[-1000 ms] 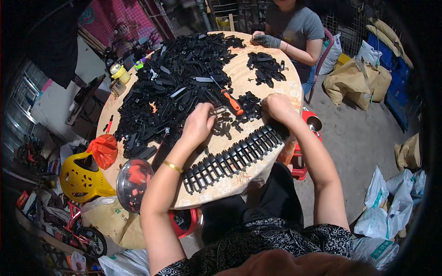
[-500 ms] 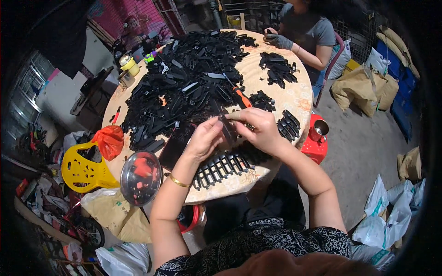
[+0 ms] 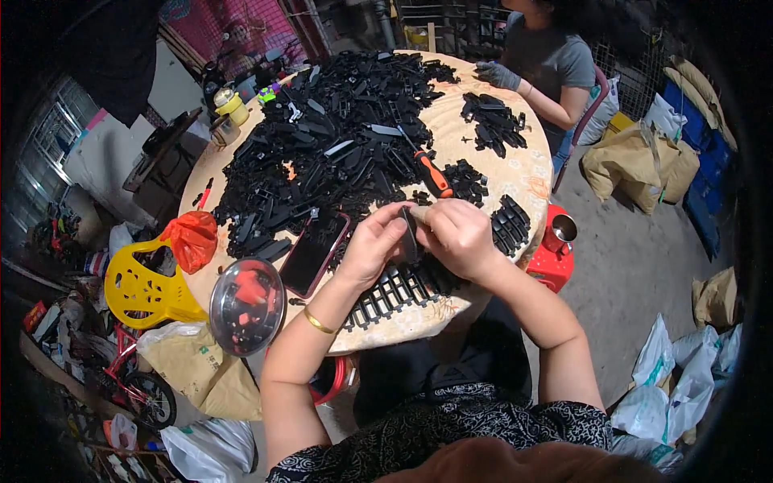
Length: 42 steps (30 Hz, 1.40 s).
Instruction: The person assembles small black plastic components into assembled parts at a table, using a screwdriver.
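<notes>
Between my two hands, over the near part of the round table (image 3: 451, 121), is a dark, flat, narrow plastic part (image 3: 410, 233). My left hand (image 3: 373, 245) grips its left side between thumb and fingers. Closed on its upper right edge is my right hand (image 3: 457, 236), its fingertips partly hidden. Under and in front of my hands lies a row of black plastic parts (image 3: 386, 301) set side by side. A second neat group of black parts (image 3: 510, 225) is right of my right hand. Beyond my hands spreads a big heap of loose black parts (image 3: 322, 137).
An orange-handled screwdriver (image 3: 433, 175) lies beside the heap. Left of my hands are a phone (image 3: 316, 256) and a clear round container (image 3: 247, 307) with red pieces. A red bag (image 3: 193, 241) hangs by a yellow chair (image 3: 149, 291). Across the table sits a person wearing a glove (image 3: 498, 76).
My hands have shifted slightly right with the flat part, uncovering more of the phone. The co-worker's gloved hand has moved to the table edge.
</notes>
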Each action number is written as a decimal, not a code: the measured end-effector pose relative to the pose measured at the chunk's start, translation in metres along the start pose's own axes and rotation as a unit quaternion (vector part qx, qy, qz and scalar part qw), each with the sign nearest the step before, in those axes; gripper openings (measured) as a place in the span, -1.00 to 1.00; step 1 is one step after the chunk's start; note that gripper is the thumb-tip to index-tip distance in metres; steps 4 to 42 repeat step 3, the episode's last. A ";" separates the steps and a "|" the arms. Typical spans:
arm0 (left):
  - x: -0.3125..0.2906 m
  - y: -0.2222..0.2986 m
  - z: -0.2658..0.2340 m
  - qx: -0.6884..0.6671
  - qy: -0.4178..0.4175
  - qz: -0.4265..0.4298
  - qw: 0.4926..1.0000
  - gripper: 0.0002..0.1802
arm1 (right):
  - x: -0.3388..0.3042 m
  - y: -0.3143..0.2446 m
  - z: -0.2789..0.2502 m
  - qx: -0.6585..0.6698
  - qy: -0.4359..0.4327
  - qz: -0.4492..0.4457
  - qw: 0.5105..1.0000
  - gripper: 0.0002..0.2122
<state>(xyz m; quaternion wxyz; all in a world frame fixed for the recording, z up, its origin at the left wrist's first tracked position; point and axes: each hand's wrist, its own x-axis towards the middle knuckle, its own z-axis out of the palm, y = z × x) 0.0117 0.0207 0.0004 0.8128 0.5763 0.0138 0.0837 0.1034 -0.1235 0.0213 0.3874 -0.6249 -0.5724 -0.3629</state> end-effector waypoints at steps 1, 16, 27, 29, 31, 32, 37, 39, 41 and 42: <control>0.000 0.000 0.002 0.009 0.009 0.004 1.000 -0.67 | -0.001 0.000 0.000 -0.001 0.000 0.000 1.000 -0.85; -0.002 0.003 0.006 0.021 0.011 0.005 1.000 -0.66 | -0.005 0.002 0.000 -0.003 -0.019 -0.008 1.000 -0.82; -0.002 0.003 0.006 0.021 0.011 0.005 1.000 -0.66 | -0.005 0.002 0.000 -0.003 -0.019 -0.008 1.000 -0.82; -0.002 0.003 0.006 0.021 0.011 0.005 1.000 -0.66 | -0.005 0.002 0.000 -0.003 -0.019 -0.008 1.000 -0.82; -0.002 0.003 0.006 0.021 0.011 0.005 1.000 -0.66 | -0.005 0.002 0.000 -0.003 -0.019 -0.008 1.000 -0.82; -0.002 0.003 0.006 0.021 0.011 0.005 1.000 -0.66 | -0.005 0.002 0.000 -0.003 -0.019 -0.008 1.000 -0.82; -0.002 0.003 0.006 0.021 0.011 0.005 1.000 -0.66 | -0.005 0.002 0.000 -0.003 -0.019 -0.008 1.000 -0.82; -0.002 0.003 0.006 0.021 0.011 0.005 1.000 -0.66 | -0.005 0.002 0.000 -0.003 -0.019 -0.008 1.000 -0.82; -0.002 0.003 0.006 0.021 0.011 0.005 1.000 -0.66 | -0.005 0.002 0.000 -0.003 -0.019 -0.008 1.000 -0.82; -0.002 0.003 0.006 0.021 0.011 0.005 1.000 -0.66 | -0.005 0.002 0.000 -0.003 -0.019 -0.008 1.000 -0.82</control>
